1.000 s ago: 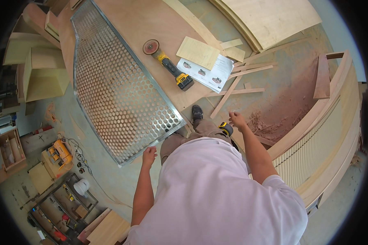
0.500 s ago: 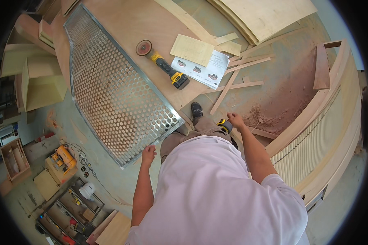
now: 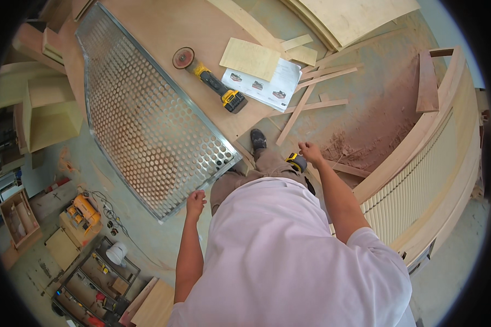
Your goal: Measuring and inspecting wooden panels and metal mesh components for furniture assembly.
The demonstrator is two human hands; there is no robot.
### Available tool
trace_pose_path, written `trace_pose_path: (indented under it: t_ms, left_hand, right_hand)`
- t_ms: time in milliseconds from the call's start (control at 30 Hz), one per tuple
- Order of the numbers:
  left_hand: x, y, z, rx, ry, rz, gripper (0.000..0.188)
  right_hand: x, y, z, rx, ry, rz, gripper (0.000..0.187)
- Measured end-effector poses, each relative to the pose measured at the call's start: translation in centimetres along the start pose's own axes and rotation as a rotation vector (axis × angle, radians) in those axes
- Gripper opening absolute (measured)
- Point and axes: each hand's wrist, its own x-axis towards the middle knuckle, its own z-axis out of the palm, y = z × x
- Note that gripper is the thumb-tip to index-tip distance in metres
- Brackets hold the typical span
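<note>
The left hand [image 3: 196, 201] hangs at 8 o'clock, fingers loosely curled, just beside the one metal grille [image 3: 150, 117] at 10 o'clock; the right hand [image 3: 310, 152], at 3 o'clock, is half closed near one tape measure [image 3: 295, 161] at the hip — whether either pinches anything cannot be told. One grinder [image 3: 211, 83] lies at 11 on the panel [image 3: 153, 27]; one board [image 3: 250, 59] overlaps the paper [image 3: 281, 82] around 12 — and one bucket [image 3: 116, 253] sits at 8
</note>
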Motion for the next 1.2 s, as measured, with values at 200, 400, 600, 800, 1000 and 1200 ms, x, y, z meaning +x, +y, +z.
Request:
trace_pose_path:
  t_ms: [200, 400, 600, 800, 1000, 1200]
  left_hand:
    - [-0.4, -0.3, 0.0, 0.002, -0.01, -0.004, 0.035]
    - [-0.4, 0.1, 0.1, 0.018, -0.003, -0.008, 0.036]
    - [0.3, 0.2, 0.4, 0.001, -0.011, 0.016, 0.037]
    - [0.4, 0.4, 0.8, -0.019, -0.022, 0.025, 0.037]
    - [0.4, -0.2, 1.1, 0.004, -0.021, 0.029, 0.038]
    - [0.2, -1.1, 1.3, -0.004, -0.026, 0.007, 0.038]
  right_hand:
    - [0.7, 0.5, 0.3, -0.068, 0.003, 0.014, 0.048]
    - [1.5, 0.7, 0.2, -0.047, -0.058, 0.011, 0.049]
    - [0.8, -1.1, -0.5, -0.003, -0.074, 0.043, 0.05]
    - [0.5, -1.5, -0.6, -0.036, -0.075, 0.017, 0.05]
    - [0.6, -1.0, -0.6, -0.07, -0.065, 0.013, 0.05]
    - [1.3, 0.2, -0.3, -0.072, -0.059, -0.01, 0.049]
